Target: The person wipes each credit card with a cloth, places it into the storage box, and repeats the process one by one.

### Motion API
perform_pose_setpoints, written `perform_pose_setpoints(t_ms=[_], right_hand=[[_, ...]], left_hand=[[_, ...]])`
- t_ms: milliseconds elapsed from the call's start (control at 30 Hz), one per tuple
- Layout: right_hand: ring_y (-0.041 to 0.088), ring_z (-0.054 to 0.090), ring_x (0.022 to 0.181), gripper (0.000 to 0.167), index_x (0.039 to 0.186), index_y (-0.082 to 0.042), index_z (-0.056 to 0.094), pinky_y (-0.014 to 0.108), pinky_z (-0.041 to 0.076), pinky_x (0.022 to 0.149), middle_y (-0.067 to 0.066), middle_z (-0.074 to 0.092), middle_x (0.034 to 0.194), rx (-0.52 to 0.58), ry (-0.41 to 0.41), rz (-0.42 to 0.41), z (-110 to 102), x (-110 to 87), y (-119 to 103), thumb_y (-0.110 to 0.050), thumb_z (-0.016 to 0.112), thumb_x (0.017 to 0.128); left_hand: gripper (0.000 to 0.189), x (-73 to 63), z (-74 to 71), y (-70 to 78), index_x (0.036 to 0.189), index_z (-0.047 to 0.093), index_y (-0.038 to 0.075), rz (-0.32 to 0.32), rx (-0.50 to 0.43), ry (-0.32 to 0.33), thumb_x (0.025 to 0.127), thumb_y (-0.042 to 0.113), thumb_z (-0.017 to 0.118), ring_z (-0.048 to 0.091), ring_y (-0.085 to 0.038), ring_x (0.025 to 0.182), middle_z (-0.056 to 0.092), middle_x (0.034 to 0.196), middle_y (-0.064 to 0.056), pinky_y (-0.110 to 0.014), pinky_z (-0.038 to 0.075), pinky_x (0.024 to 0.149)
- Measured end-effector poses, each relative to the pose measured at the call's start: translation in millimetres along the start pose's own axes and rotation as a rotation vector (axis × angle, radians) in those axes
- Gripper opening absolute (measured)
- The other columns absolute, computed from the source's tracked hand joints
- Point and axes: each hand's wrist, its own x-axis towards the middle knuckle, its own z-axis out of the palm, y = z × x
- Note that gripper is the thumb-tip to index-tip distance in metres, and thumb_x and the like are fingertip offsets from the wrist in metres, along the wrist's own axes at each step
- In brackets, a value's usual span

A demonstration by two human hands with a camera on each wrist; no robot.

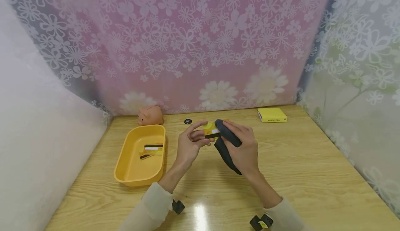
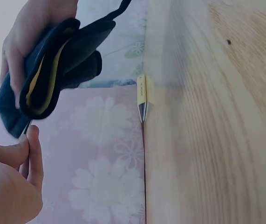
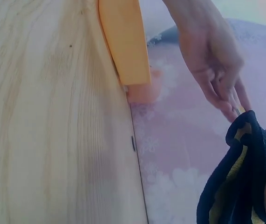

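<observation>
In the head view my left hand (image 1: 188,147) pinches a yellow card (image 1: 211,129) with a black stripe between thumb and fingers. My right hand (image 1: 245,151) grips a dark fabric wallet (image 1: 227,156), held above the table and folded partway open. The card's right end meets the wallet's edge; whether it sits in a slot is hidden. The left wrist view shows yellow lining inside the wallet (image 2: 84,56), and the left fingertips touch close to its lower edge. From the right wrist, the left hand (image 3: 216,56) reaches down to the wallet's rim.
An orange-yellow tub (image 1: 125,165) stands on the left of the wooden table (image 1: 300,175), with striped yellow cards (image 1: 153,149) inside. Behind it is a piggy bank (image 1: 151,115). A black chip (image 1: 188,121) lies at the back, and a yellow book (image 1: 272,115) at the back right.
</observation>
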Motion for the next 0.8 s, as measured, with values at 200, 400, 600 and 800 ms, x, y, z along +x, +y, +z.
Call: perform_pose_setpoints(t_ms=[200, 400, 600, 800], right_hand=[[0.033, 0.059, 0.11, 0.053, 0.129, -0.011, 0.076, 0.021, 0.048, 0.091, 0.009, 0.073, 0.128, -0.008, 0.044, 0.077, -14, 0.3, 12, 0.007, 0.085, 0.08], [0.031, 0.059, 0.114, 0.052, 0.129, -0.014, 0.076, 0.014, 0.047, 0.089, 0.008, 0.073, 0.128, -0.025, 0.084, 0.174, -27, 0.8, 18, 0.006, 0.085, 0.082], [0.029, 0.059, 0.115, 0.052, 0.129, -0.014, 0.076, 0.016, 0.047, 0.092, 0.008, 0.072, 0.129, 0.037, 0.065, 0.121, -26, 1.0, 8, 0.006, 0.085, 0.082], [0.026, 0.059, 0.115, 0.055, 0.131, -0.015, 0.075, 0.022, 0.052, 0.097, 0.004, 0.07, 0.133, 0.053, -0.046, 0.064, -7, -7.3, -7, 0.004, 0.087, 0.081]], left_hand=[[0.056, -1.7, -5.3, -2.6, 0.138, 0.068, 0.011, 0.018, 0.011, -0.02, 0.088, -0.013, 0.074, 0.076, -0.029, 0.083, 0.076, 0.104, -0.021, -0.045, 0.065, 0.079], [0.055, -0.8, -10.1, -3.6, 0.139, 0.067, 0.009, 0.03, 0.05, -0.028, 0.089, -0.013, 0.073, 0.076, -0.031, 0.081, 0.076, 0.104, -0.023, -0.04, 0.065, 0.077], [0.056, -0.3, -9.6, -3.1, 0.14, 0.066, 0.007, 0.013, 0.073, -0.03, 0.088, -0.014, 0.073, 0.076, -0.027, 0.082, 0.075, 0.104, -0.025, -0.042, 0.065, 0.078], [0.058, 0.0, -6.7, -4.5, 0.139, 0.067, 0.01, 0.006, 0.09, -0.03, 0.087, -0.015, 0.074, 0.076, -0.037, 0.086, 0.077, 0.105, -0.022, -0.048, 0.064, 0.078]])
